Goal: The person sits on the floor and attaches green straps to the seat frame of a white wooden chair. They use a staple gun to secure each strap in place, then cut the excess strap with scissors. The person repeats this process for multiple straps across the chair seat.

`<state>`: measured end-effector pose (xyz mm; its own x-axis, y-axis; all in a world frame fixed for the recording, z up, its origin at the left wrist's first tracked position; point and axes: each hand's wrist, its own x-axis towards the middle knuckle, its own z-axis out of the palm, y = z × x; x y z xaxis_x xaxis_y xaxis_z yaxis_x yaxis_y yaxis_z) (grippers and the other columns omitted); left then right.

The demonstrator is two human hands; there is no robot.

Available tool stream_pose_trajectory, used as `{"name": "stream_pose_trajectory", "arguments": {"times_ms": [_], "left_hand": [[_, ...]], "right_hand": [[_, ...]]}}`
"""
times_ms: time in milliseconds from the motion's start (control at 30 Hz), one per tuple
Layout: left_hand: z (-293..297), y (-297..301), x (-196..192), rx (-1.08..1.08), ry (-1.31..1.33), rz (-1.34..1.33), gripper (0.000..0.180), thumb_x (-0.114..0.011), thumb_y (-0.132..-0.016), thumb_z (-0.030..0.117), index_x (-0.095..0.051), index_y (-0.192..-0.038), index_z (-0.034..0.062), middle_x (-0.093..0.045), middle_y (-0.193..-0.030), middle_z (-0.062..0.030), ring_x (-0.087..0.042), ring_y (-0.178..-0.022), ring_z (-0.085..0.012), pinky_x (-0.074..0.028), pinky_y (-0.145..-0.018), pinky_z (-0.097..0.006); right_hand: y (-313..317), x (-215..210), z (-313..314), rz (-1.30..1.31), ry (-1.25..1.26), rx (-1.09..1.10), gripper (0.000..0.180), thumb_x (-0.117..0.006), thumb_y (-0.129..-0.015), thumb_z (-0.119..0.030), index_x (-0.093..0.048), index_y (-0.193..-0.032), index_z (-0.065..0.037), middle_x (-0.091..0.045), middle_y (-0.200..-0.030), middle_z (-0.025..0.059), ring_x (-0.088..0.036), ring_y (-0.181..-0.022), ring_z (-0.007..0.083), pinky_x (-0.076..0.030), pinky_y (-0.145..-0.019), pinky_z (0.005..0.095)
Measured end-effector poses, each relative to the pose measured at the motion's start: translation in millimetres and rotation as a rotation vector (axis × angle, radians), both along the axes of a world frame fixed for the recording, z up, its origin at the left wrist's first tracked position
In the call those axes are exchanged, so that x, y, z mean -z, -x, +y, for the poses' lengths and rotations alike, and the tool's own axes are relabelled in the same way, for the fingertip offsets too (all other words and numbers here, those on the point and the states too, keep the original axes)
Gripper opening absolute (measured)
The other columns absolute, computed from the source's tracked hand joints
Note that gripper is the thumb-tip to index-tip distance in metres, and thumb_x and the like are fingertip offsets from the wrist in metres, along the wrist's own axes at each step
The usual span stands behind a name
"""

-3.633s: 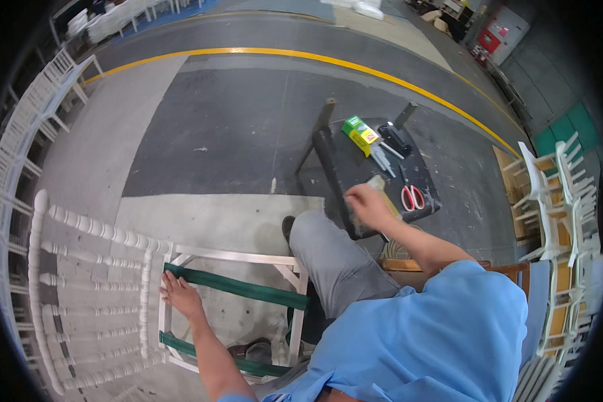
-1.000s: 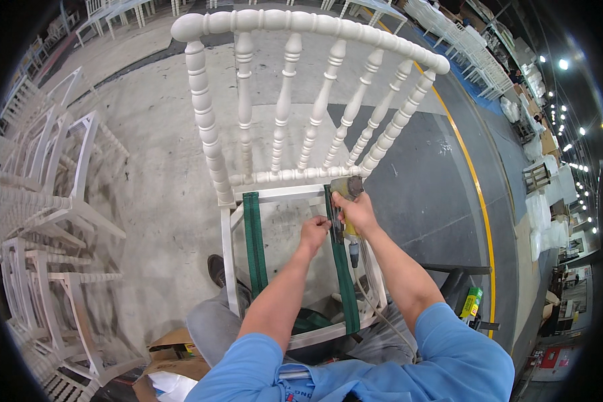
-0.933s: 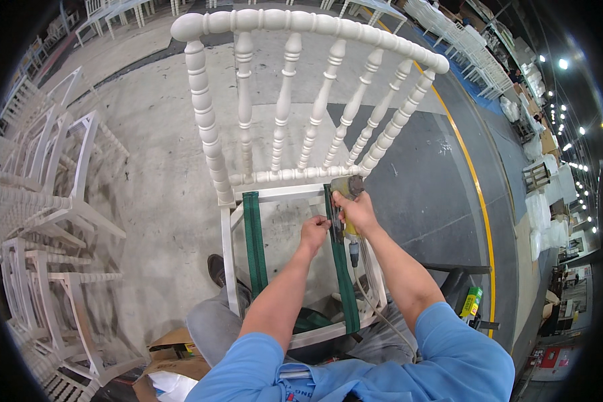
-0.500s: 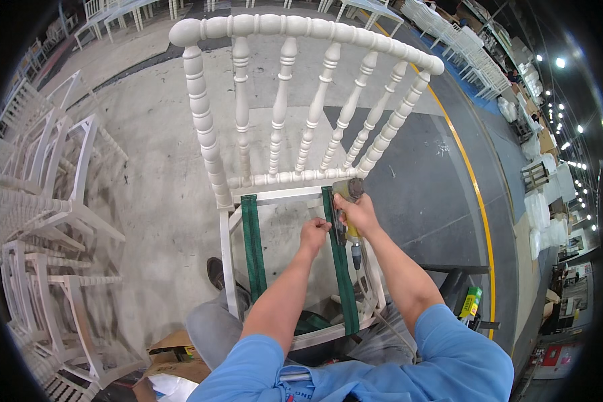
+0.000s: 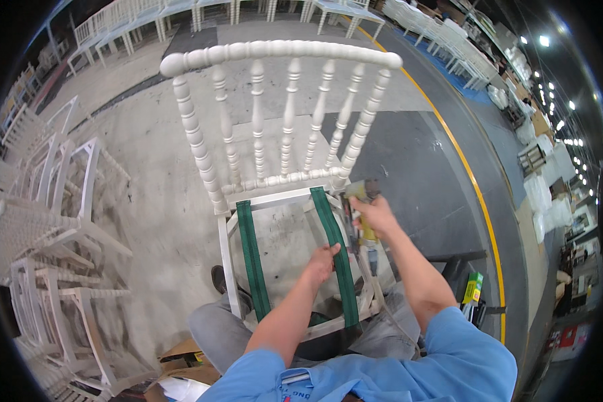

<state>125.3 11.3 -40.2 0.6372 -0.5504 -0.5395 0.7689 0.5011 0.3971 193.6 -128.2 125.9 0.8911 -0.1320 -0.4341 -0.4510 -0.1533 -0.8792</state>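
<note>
The white chair point(image 5: 275, 197) stands between the knees of the person, with its spindle back on the far side and its open seat frame on the near side. Two green straps are already laid across this frame, from the far rail toward the near rail: the left strap point(image 5: 251, 254) and the right strap point(image 5: 328, 218). Both look rather straight, so I judge this part is well advanced. Whether their ends are fastened is too small to tell. No strap crosses from left to right, and I cannot say if more is left to do.

The left hand point(image 5: 323, 261) reaches far and a little to the right, and its fingers are curled together at the left edge of the right strap; whether they pinch it, I cannot tell. The right hand point(image 5: 376, 216) is farther out, its forearm leaning to the left. Its fingers are clamped around the yellow-and-grey power tool point(image 5: 368, 236), just right of the right strap, near the far right corner of the seat.
</note>
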Motion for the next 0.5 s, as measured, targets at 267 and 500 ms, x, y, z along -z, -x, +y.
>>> {"name": "stream_pose_trajectory", "arguments": {"times_ms": [267, 500], "left_hand": [[1, 139, -57, 0.145, 0.208, 0.173, 0.039, -0.052, -0.109, 0.031, -0.047, -0.137, 0.0031, -0.059, -0.143, -0.0154, -0.064, -0.121, -0.0383, -0.052, -0.103, -0.054], [14, 185, -51, 0.235, 0.023, 0.403, 0.042, -0.047, -0.11, 0.034, -0.052, -0.141, 0.0065, -0.065, -0.137, -0.0077, -0.064, -0.116, -0.0275, -0.053, -0.1, -0.05]], "right_hand": [[176, -134, -165, -0.08, 0.216, 0.196, 0.035, -0.081, -0.092, -0.028, -0.066, -0.111, -0.002, -0.066, -0.09, 0.0035, -0.062, -0.06, 0.0133, -0.052, -0.053, 0.03], [341, -116, -265, 0.09, 0.098, 0.585, 0.032, -0.078, -0.094, -0.028, -0.066, -0.114, -0.005, -0.065, -0.092, 0.0045, -0.063, -0.066, 0.0152, -0.051, -0.054, 0.0312]]}}
